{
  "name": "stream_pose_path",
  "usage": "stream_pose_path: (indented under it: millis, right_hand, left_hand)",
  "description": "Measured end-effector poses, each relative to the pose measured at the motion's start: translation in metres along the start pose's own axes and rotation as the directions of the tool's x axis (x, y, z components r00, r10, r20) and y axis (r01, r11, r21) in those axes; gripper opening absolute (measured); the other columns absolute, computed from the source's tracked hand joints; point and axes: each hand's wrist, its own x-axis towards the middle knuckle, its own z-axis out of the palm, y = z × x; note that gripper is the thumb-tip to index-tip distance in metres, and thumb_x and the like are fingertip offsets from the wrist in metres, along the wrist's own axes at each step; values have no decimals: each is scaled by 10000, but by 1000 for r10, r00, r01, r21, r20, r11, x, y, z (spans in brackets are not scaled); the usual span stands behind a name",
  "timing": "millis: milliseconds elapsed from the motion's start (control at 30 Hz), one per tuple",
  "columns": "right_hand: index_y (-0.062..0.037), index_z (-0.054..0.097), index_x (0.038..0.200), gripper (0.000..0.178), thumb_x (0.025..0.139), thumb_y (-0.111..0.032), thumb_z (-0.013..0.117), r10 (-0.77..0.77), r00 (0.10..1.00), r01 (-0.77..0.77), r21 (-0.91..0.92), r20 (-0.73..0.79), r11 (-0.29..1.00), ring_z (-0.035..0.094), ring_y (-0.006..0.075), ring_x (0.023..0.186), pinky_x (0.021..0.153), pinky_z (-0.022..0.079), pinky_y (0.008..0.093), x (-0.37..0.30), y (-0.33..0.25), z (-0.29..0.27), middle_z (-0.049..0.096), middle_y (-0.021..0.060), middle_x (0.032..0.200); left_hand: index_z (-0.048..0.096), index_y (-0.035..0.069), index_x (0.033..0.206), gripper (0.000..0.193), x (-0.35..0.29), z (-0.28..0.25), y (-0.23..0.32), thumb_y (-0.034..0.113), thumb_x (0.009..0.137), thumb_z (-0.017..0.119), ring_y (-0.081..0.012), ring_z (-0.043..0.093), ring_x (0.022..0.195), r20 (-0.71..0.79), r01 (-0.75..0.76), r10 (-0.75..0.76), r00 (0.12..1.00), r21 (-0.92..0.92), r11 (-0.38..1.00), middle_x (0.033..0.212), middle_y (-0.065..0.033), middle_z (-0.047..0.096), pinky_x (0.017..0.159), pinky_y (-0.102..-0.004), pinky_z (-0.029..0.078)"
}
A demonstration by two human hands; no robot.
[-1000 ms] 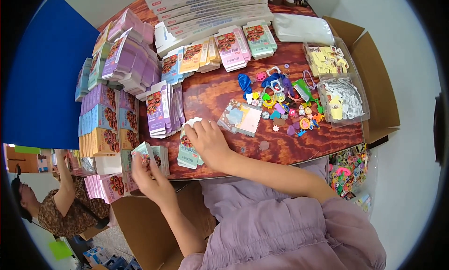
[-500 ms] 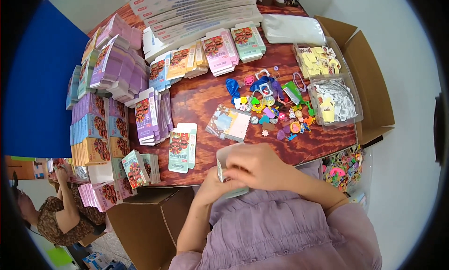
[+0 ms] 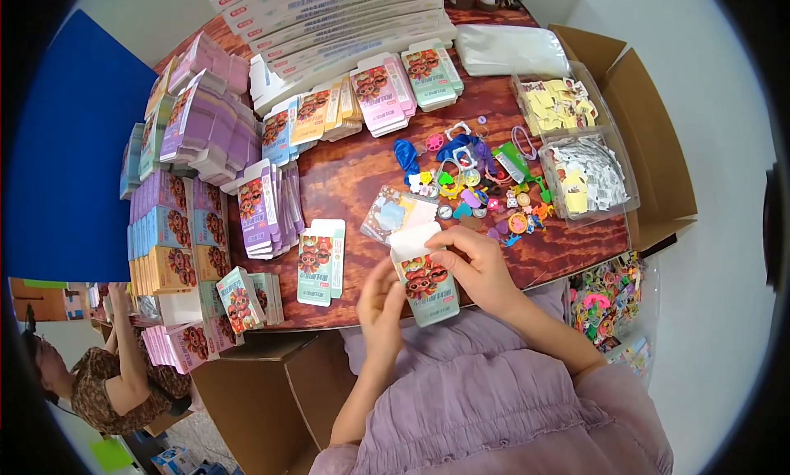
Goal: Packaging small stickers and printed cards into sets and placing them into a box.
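A small green carton (image 3: 429, 294) with red cartoon figures is held over the table's front edge, its white top flap (image 3: 414, 240) standing up. My left hand (image 3: 383, 298) grips its left side, thumb on the front. My right hand (image 3: 475, 265) holds the upper right corner by the flap, fingers closed on it. Just behind the carton lie a clear patterned bag (image 3: 385, 211) and a pale card. A flat green carton (image 3: 321, 263) rests on the table to the left. Beyond my right hand spreads a pile of small colourful trinkets (image 3: 469, 179).
Stacked cartons in several colours (image 3: 177, 220) crowd the left side. Long white boxes (image 3: 329, 22) stand at the back beside clear plastic bags (image 3: 512, 50). Clear trays (image 3: 586, 174) of paper pieces sit at right, by an open cardboard box (image 3: 650, 137). Another person (image 3: 111, 376) works at far left.
My hands have moved apart and slightly up, turning the carton so its printed front shows. My right hand has shifted from across the carton to its upper right corner.
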Motion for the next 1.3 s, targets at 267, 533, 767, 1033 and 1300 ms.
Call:
stream_pose_path:
  millis: [267, 533, 767, 1033, 1300]
  right_hand:
    - [-20, 548, 1031, 143, 933, -50, 648, 195, 964, -243, 292, 183, 925, 567, 51, 829, 682, 458, 226, -2, 3, -9, 629, 30, 995]
    - [15, 629, 1051, 126, 938, -38, 617, 141, 974, -179, 223, 175, 958, 619, 100, 941, 783, 494, 259, 6, -15, -7, 654, 69, 1108]
    - [4, 669, 947, 75, 891, -44, 683, 242, 919, -303, 165, 312, 939, 621, 61, 817, 668, 487, 237, 3, 0, -9, 695, 43, 934]
    - [26, 693, 935, 90, 889, -51, 691, 218, 927, -259, 102, 305, 960, 653, 94, 769, 675, 515, 255, 7, -2, -15, 719, 62, 865]
    - [37, 687, 1041, 179, 877, -32, 676, -33, 919, 42, -16, 392, 999, 692, 204, 956, 839, 538, 325, -1, 3, -19, 711, 114, 1056]
  left_hand:
    - [552, -17, 1313, 444, -5, -4, 28, -77, 885, 653, -152, 666, 929, 205, -339, 273, 940, 648, 682, 1107, -82, 615, 772, -287, 570]
    - [428, 15, 1321, 485, -3, -2, 29, -98, 894, 629, -168, 664, 935, 153, -204, 154, 976, 402, 893, 1102, -125, 603, 763, -275, 565]
    - [379, 31, 1358, 545, -1, -1, 39, -96, 891, 630, -176, 660, 942, 218, -154, 28, 976, 584, 797, 1092, -133, 620, 759, -290, 561]
    - [346, 58, 1441, 635, -1, -5, 36, -93, 893, 628, -172, 658, 948, 251, -144, -2, 968, 566, 812, 1090, -126, 630, 768, -290, 549]
    - [450, 34, 1425, 538, 0, -12, 38, -103, 918, 570, -144, 639, 991, 311, -203, -40, 949, 706, 678, 1134, -107, 643, 828, -263, 518]
